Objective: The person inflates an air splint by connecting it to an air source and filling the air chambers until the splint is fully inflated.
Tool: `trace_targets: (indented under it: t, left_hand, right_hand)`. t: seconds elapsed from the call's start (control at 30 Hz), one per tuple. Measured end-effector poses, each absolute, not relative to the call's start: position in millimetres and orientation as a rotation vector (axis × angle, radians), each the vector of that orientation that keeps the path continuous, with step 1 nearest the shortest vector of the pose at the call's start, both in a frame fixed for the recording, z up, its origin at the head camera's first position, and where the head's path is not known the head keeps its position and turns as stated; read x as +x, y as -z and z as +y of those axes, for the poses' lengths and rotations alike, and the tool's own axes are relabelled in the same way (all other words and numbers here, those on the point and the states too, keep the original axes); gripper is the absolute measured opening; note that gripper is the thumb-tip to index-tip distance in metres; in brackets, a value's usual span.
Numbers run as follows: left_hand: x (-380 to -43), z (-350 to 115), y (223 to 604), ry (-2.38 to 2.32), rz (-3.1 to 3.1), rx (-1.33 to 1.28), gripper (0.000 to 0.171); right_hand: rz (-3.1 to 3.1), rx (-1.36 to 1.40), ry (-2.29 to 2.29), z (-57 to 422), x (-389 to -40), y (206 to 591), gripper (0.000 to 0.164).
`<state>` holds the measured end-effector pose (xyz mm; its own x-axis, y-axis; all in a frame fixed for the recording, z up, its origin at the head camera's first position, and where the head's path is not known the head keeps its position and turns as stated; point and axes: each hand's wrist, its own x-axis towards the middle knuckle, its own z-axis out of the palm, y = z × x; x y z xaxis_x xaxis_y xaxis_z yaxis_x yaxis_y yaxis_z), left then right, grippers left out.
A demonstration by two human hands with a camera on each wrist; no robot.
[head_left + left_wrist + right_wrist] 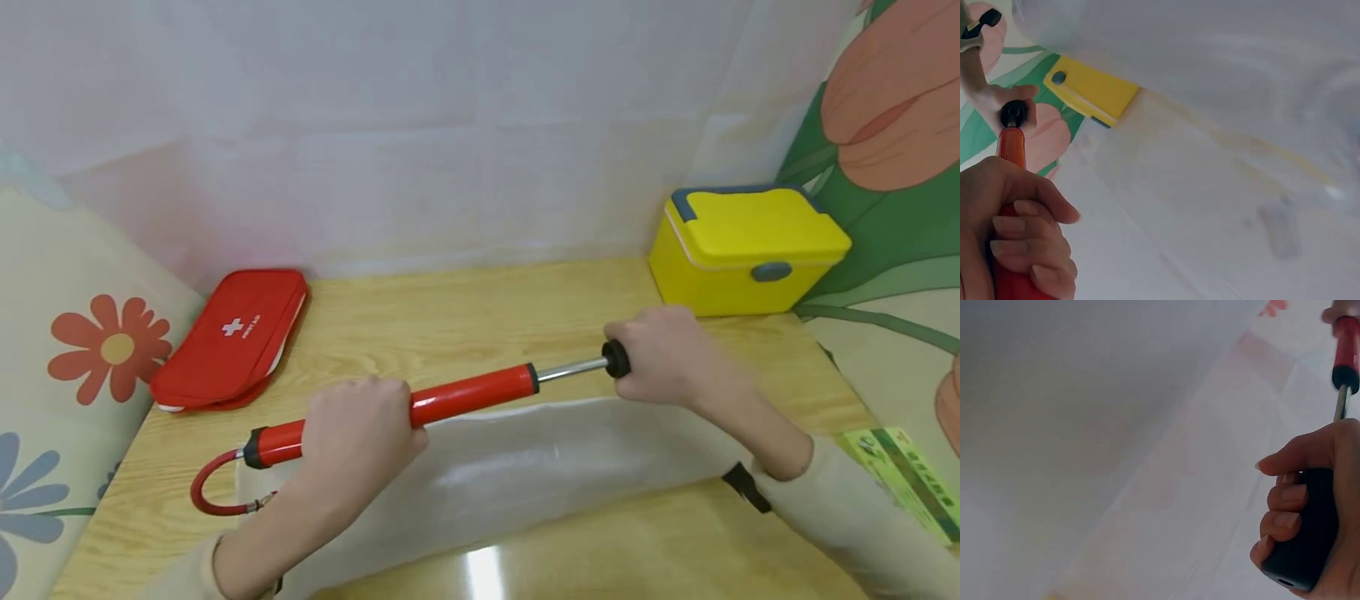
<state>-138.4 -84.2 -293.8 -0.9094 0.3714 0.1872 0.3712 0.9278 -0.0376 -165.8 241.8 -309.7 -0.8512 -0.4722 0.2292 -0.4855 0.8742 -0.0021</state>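
Note:
A red hand pump (pixel 480 395) is held over a whitish translucent plastic sheet or bag (pixel 525 467) on the wooden table. My left hand (pixel 356 437) grips its red barrel, fingers wrapped round it in the left wrist view. Around the black handle (pixel 1304 534) curl the fingers of my right hand (pixel 667 358). A length of silver rod (pixel 572 370) shows between barrel and handle. From the barrel's left end a short red hose (pixel 201 493) loops back toward the plastic, its metal fitting (pixel 258 502) partly hidden by my left forearm.
At the back left lies a red first aid pouch (pixel 240 333). A yellow box (pixel 750 250) with a dark grey handle stands at the back right. Near the right edge is a green printed card (pixel 903 479). A pale sheet (pixel 450 167) covers the wall behind the wooden table (pixel 465 308).

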Motion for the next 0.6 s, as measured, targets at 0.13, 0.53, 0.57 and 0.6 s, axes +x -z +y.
trace_targets:
  t: [0.13,0.53,0.57,0.6]
  left_hand:
    - [-135.5,-71.1,293.9,-0.003,-2.916,-0.564,0.022]
    - [-135.2,-70.6,305.2,-0.016,-2.934,-0.604,0.024]
    - [-136.6,-76.3,304.6,-0.012,-2.953,-0.593,0.022]
    - [-137.6,-82.3,303.9,-0.014,-2.967,-0.578,0.021]
  right_hand:
    - [-2.874,0.729,-0.050,218.1,-160.4,306.0,0.018]
    - [-2.695,0.878,-0.115,204.3,-161.5,331.8,0.020]
    - [-2.688,0.868,-0.142,214.4,-162.6,333.8,0.020]
    - [-2.675,0.852,-0.162,225.7,-163.2,335.1,0.021]
